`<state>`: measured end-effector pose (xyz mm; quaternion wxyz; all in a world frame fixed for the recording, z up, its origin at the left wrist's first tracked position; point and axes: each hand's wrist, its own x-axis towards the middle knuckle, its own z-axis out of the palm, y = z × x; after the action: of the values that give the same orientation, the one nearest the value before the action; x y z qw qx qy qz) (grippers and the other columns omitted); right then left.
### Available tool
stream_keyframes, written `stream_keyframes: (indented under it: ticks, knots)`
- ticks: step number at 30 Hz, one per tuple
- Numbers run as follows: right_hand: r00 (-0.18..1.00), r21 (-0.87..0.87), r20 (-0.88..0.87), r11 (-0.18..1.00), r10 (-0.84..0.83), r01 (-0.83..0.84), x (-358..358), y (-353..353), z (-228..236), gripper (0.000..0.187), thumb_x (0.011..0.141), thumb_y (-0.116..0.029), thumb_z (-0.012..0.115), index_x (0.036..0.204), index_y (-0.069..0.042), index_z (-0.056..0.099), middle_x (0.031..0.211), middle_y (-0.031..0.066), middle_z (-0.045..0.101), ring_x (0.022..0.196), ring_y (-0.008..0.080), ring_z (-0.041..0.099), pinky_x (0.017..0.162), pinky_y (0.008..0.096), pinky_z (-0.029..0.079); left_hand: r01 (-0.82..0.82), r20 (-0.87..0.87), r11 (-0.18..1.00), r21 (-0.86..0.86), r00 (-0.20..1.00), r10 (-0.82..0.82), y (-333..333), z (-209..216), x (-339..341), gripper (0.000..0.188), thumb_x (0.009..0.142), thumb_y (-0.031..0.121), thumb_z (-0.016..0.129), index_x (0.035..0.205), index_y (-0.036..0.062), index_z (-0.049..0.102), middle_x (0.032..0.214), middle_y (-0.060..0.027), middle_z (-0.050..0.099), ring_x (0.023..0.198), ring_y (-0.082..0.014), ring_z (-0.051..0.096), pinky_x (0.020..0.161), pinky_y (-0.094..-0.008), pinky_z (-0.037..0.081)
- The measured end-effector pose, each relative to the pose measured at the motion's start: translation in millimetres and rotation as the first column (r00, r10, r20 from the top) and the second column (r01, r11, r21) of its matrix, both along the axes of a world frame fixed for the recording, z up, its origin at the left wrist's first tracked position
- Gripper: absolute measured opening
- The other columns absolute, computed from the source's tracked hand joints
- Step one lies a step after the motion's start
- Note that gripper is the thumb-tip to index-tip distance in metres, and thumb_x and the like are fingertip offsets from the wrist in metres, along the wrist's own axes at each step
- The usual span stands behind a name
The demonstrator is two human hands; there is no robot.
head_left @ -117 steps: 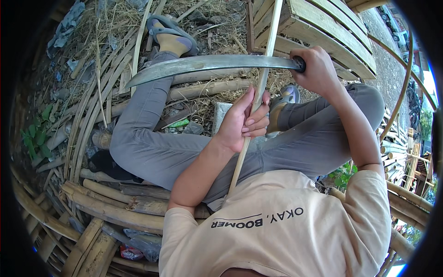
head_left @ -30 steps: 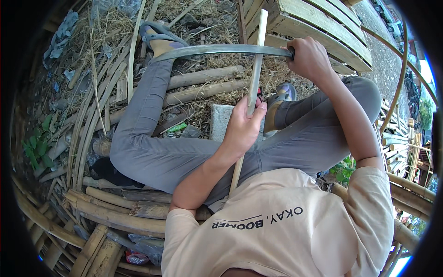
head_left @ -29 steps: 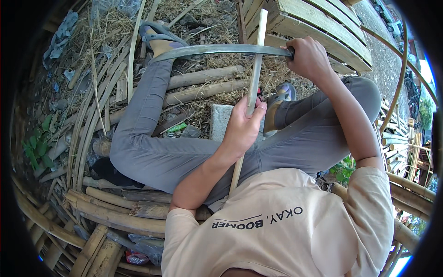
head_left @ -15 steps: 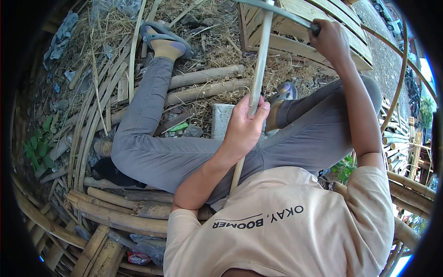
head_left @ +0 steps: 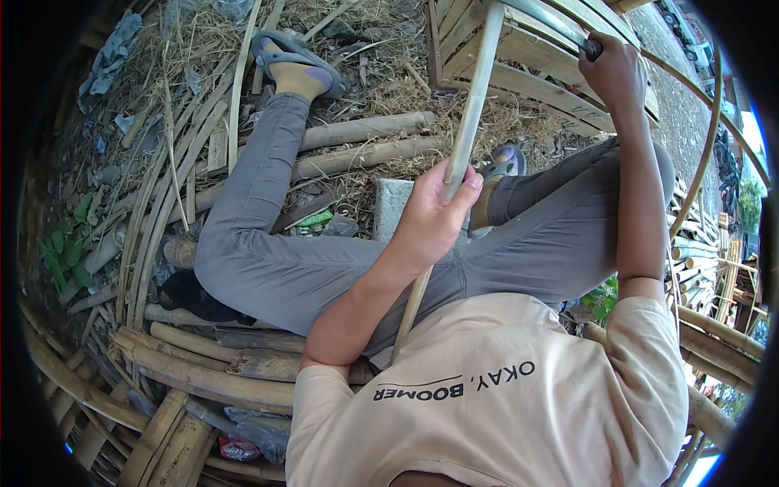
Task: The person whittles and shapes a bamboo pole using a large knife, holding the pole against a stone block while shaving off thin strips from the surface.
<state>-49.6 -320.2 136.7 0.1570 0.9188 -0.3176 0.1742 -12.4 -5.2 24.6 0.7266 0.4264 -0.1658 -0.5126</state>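
Observation:
My left hand (head_left: 434, 219) grips a long pale bamboo strip (head_left: 475, 97) that runs from my lap up past the top of the picture. Near the upper right, my right hand (head_left: 613, 73) is raised and closed on the dark handle of a long curved blade (head_left: 552, 20). The blade crosses the strip near the top edge, and its tip is out of view. I sit with grey trousers, my left leg stretched out to a sandalled foot (head_left: 296, 69).
A wooden slatted crate (head_left: 560, 81) stands at the upper right. Bamboo poles (head_left: 357, 130) and split strips (head_left: 162, 211) lie on straw-littered ground at left and below. A grey concrete block (head_left: 393, 207) sits by my knee. More bamboo is stacked at right (head_left: 714, 325).
My right hand has lifted the blade from across the strip's middle up toward the top right. My left hand keeps its hold on the strip in the same place.

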Motion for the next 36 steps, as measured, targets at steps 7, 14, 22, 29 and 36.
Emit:
stream_keyframes:
  ticks: [7, 14, 22, 29, 36]
  knots:
    - [0.983, 0.110, 0.029, 0.978, -0.184, 0.179, -23.7, -45.1, 14.4, 0.043, 0.087, -0.052, 0.064, 0.094, -0.011, 0.075, 0.080, 0.0164, 0.071, 0.079, 0.0367, 0.069, 0.075, 0.0462, 0.054, 0.012, -0.035, 0.998, -0.060, 0.999, -0.014, 0.9, 6.3, 4.1, 0.016, 0.101, 0.025, 0.056, 0.100, 0.0095, 0.052, 0.061, 0.0099, 0.032, 0.047, 0.0008, 0.026, 0.040, -0.0199, 0.017]
    - [0.994, 0.363, -0.063, 0.930, 0.088, -0.059, -5.5, 36.5, -4.7, 0.037, 0.086, -0.042, 0.069, 0.087, -0.006, 0.074, 0.070, 0.0135, 0.068, 0.069, 0.0325, 0.067, 0.069, 0.0440, 0.051, 0.033, -0.246, 0.998, -0.045, 0.968, -0.043, -4.3, -9.7, 14.6, 0.026, 0.107, 0.032, 0.040, 0.105, 0.0093, 0.053, 0.064, 0.0078, 0.030, 0.050, -0.0009, 0.024, 0.041, -0.0180, 0.019]
    - [0.889, 0.455, -0.183, 0.838, 0.419, -0.302, 0.7, 95.0, -25.3, 0.020, 0.074, -0.021, 0.074, 0.087, -0.006, 0.072, 0.069, 0.0156, 0.066, 0.073, 0.0372, 0.065, 0.071, 0.0472, 0.051, -0.048, -0.233, 0.968, 0.245, 0.967, 0.107, -14.6, -14.3, 18.9, 0.026, 0.107, 0.030, 0.038, 0.107, 0.0093, 0.054, 0.069, 0.0019, 0.048, 0.053, -0.0031, 0.034, 0.046, -0.0166, 0.030]
    - [0.850, 0.472, -0.163, 0.796, 0.501, -0.378, -1.8, 99.7, -39.3, 0.020, 0.072, -0.017, 0.077, 0.084, -0.004, 0.069, 0.062, 0.0147, 0.060, 0.066, 0.0366, 0.062, 0.064, 0.0457, 0.047, 0.008, -0.313, 1.000, -0.028, 0.950, -0.016, -5.6, -18.9, 23.3, 0.026, 0.106, 0.028, 0.039, 0.104, 0.0061, 0.053, 0.067, 0.0030, 0.045, 0.050, -0.0019, 0.032, 0.043, -0.0162, 0.027]
    - [0.819, 0.428, -0.292, 0.833, 0.495, -0.350, -1.9, 110.3, -46.9, 0.016, 0.073, -0.018, 0.072, 0.083, -0.006, 0.071, 0.069, 0.0175, 0.066, 0.071, 0.0379, 0.066, 0.068, 0.0464, 0.054, -0.081, -0.242, 0.993, 0.084, 0.965, 0.099, -9.5, -19.0, 11.3, 0.027, 0.106, 0.030, 0.041, 0.102, 0.0057, 0.053, 0.065, 0.0055, 0.039, 0.050, -0.0011, 0.029, 0.043, -0.0164, 0.024]
